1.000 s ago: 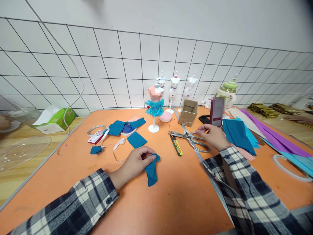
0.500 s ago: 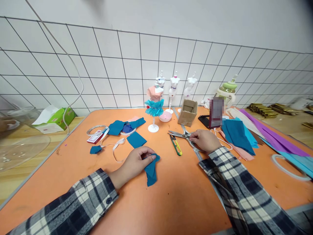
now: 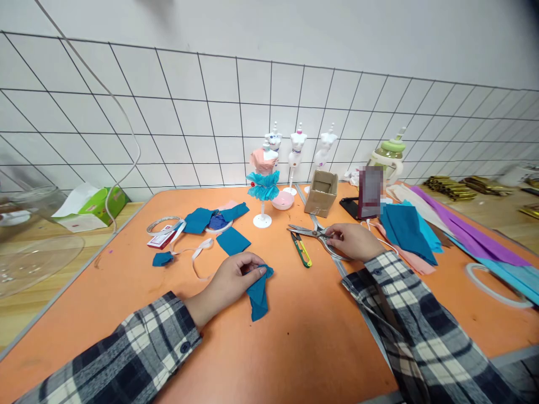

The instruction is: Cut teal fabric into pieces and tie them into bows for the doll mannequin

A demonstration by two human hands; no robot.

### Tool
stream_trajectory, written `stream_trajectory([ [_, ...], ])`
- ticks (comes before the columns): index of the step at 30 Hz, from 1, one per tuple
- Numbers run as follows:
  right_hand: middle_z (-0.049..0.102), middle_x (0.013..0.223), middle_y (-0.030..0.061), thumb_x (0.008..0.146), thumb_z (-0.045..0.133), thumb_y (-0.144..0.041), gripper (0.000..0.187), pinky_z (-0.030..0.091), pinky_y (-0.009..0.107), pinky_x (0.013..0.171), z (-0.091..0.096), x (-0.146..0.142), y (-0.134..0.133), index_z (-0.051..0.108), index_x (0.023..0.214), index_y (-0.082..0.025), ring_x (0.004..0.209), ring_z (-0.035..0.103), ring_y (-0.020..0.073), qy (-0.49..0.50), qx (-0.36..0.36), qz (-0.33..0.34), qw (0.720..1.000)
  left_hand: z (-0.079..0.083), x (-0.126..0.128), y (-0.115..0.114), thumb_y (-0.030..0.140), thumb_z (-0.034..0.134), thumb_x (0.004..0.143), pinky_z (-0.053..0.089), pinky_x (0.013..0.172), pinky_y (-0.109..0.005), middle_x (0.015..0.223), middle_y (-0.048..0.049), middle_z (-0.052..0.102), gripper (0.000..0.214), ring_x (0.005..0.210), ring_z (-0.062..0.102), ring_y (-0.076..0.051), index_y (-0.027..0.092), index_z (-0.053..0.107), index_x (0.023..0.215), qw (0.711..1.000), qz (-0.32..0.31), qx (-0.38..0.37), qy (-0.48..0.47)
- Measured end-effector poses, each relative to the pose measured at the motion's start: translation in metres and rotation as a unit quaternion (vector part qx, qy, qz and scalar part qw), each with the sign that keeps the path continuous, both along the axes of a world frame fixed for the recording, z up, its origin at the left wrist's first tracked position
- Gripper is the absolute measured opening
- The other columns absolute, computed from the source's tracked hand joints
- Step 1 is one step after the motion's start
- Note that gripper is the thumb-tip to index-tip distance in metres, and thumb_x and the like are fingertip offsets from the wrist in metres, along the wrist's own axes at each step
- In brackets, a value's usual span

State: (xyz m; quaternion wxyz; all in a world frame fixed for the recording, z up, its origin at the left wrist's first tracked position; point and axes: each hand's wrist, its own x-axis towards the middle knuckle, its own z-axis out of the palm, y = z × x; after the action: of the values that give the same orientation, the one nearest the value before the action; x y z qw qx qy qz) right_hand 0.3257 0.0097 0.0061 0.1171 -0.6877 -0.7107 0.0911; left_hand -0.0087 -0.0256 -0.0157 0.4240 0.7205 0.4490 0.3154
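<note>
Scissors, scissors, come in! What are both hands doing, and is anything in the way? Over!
Left hand pinching blue scrap. Right hand at scissors, hold unclear. Snips lie close by, maybe in the way.

A plain white wall (image 3: 320,28) tops dark-lined tiles (image 3: 219,120); an orange table (image 3: 290,365) stands before.

Your orange tabletop (image 3: 311,331) carries a dressed mannequin (image 3: 263,186) near the middle of its far edge, a pink bowl (image 3: 282,201) just beside it and an open cardboard box (image 3: 320,196) to their right. Around its centre you have metal scissors (image 3: 319,233) and green-and-yellow snips (image 3: 300,249). Toward its far left corner lie teal cloth pieces (image 3: 199,221) and a red-and-white packet (image 3: 160,240); toward its right edge, purple cloth (image 3: 467,230) and a white ring (image 3: 470,273).
</note>
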Motion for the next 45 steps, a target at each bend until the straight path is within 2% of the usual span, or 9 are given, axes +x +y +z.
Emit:
stream_trajectory([
  [5, 0.07, 0.077, -0.0009, 0.079, 0.065, -0.036, 0.015, 0.035, 0.023, 0.057, -0.006, -0.003, 0.003, 0.071, 0.084, -0.023, 0.07, 0.06, 0.0141, 0.066, 0.012, -0.046, 0.997, -0.002, -0.001, 0.001, 0.037, 0.063, 0.081, 0.049, 0.067, -0.027, 0.083, -0.0053, 0.071, 0.021, 0.075, 0.064, -0.019, 0.016, 0.069, 0.084, 1.0, -0.005, 0.002, 0.0],
  [12, 0.072, 0.091, 0.0023, 0.083, 0.056, -0.027, 0.017, 0.031, 0.027, 0.061, 0.0, -0.018, 0.0, 0.073, 0.079, -0.025, 0.082, 0.06, 0.0179, -0.093, 0.018, 0.039, 0.995, -0.003, -0.001, 0.001, 0.035, 0.063, 0.081, 0.049, 0.067, -0.027, 0.083, -0.0049, 0.072, 0.019, 0.076, 0.065, -0.019, 0.017, 0.07, 0.084, 1.0, -0.005, 0.015, 0.001],
  [17, 0.073, 0.09, -0.0002, 0.082, 0.059, -0.029, 0.016, 0.031, 0.027, 0.061, 0.007, -0.012, -0.003, 0.075, 0.082, -0.029, 0.085, 0.061, 0.0188, -0.108, -0.026, 0.045, 0.993, -0.002, 0.0, 0.001, 0.034, 0.064, 0.081, 0.049, 0.066, -0.026, 0.083, -0.0047, 0.071, 0.019, 0.074, 0.064, -0.018, 0.017, 0.07, 0.083, 1.0, -0.005, 0.017, 0.001],
  [20, 0.072, 0.087, -0.0003, 0.081, 0.059, -0.027, 0.013, 0.031, 0.026, 0.06, 0.006, -0.008, -0.002, 0.072, 0.083, -0.028, 0.081, 0.061, 0.0171, -0.094, -0.045, 0.052, 0.993, -0.003, 0.0, 0.001, 0.035, 0.064, 0.081, 0.049, 0.066, -0.026, 0.083, -0.0048, 0.072, 0.02, 0.074, 0.065, -0.018, 0.017, 0.07, 0.084, 1.0, -0.006, 0.011, -0.001],
  [24, 0.068, 0.083, 0.0, 0.076, 0.066, -0.034, 0.02, 0.031, 0.024, 0.055, -0.006, -0.002, 0.002, 0.064, 0.093, -0.023, 0.072, 0.059, 0.0156, -0.033, -0.051, -0.01, 0.998, -0.003, -0.001, 0.002, 0.037, 0.064, 0.081, 0.049, 0.065, -0.027, 0.083, -0.0048, 0.072, 0.021, 0.074, 0.065, -0.018, 0.017, 0.069, 0.084, 1.0, -0.004, 0.01, 0.001],
  [30, 0.057, 0.057, -0.0042, 0.072, 0.068, -0.041, 0.024, 0.029, 0.022, 0.049, -0.01, 0.007, 0.005, 0.058, 0.07, -0.019, 0.054, 0.049, 0.0111, 0.094, -0.093, -0.034, 0.991, -0.003, -0.001, 0.002, 0.037, 0.063, 0.081, 0.049, 0.065, -0.027, 0.082, -0.0049, 0.072, 0.021, 0.074, 0.065, -0.018, 0.017, 0.069, 0.084, 1.0, -0.003, 0.009, -0.001],
  [35, 0.057, 0.057, -0.0055, 0.069, 0.069, -0.034, 0.02, 0.029, 0.021, 0.049, -0.001, 0.004, -0.001, 0.056, 0.067, -0.02, 0.054, 0.048, 0.0099, 0.08, -0.103, -0.011, 0.991, 0.0, 0.001, 0.001, 0.038, 0.064, 0.081, 0.05, 0.065, -0.027, 0.082, -0.0056, 0.072, 0.023, 0.074, 0.064, -0.018, 0.016, 0.069, 0.083, 1.0, 0.0, -0.003, -0.007],
  [38, 0.059, 0.062, -0.0046, 0.071, 0.068, -0.039, 0.022, 0.03, 0.021, 0.05, -0.003, 0.003, 0.001, 0.056, 0.068, -0.02, 0.058, 0.051, 0.0108, 0.064, -0.078, -0.024, 0.995, 0.0, 0.0, 0.001, 0.038, 0.064, 0.081, 0.05, 0.066, -0.027, 0.082, -0.0054, 0.071, 0.023, 0.074, 0.064, -0.018, 0.016, 0.069, 0.083, 1.0, -0.001, 0.0, -0.006],
  [45, 0.06, 0.063, -0.0033, 0.071, 0.067, -0.035, 0.019, 0.03, 0.022, 0.051, -0.007, -0.007, 0.005, 0.056, 0.068, -0.02, 0.059, 0.052, 0.0115, 0.05, -0.096, -0.062, 0.992, 0.001, 0.0, 0.0, 0.037, 0.063, 0.081, 0.05, 0.066, -0.027, 0.081, -0.0047, 0.072, 0.021, 0.074, 0.065, -0.019, 0.017, 0.069, 0.083, 1.0, -0.004, 0.015, 0.0],
])
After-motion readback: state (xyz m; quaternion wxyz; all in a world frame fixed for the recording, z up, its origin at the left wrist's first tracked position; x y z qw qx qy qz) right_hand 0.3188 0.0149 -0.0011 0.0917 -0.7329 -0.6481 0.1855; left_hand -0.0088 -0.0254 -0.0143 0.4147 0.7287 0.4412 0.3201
